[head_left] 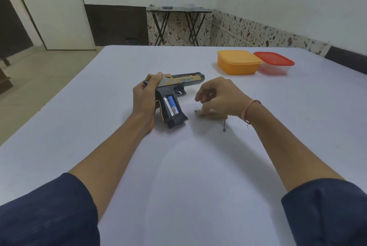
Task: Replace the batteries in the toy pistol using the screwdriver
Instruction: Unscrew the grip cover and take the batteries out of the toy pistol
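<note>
Dark sleeves [49, 212] are reaching out over the table [198, 186]. Left hand [146, 97] is clasping the toy pistol [184, 83] by its rear, with two batteries [170, 105] showing just right of that grip. Right hand [216, 95] is curling down beside it; I cannot tell whether it is pinching anything. Screwdriver [224, 125] is lying under its wrist.

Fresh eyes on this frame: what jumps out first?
The toy pistol at the centre of the table, its rear gripped by the left hand, the grip open with two batteries showing. Just right of it the right hand curls low over the table, a thin dark tool poking out under its wrist. Far right, an orange box sits beside a red-lidded box.
</note>
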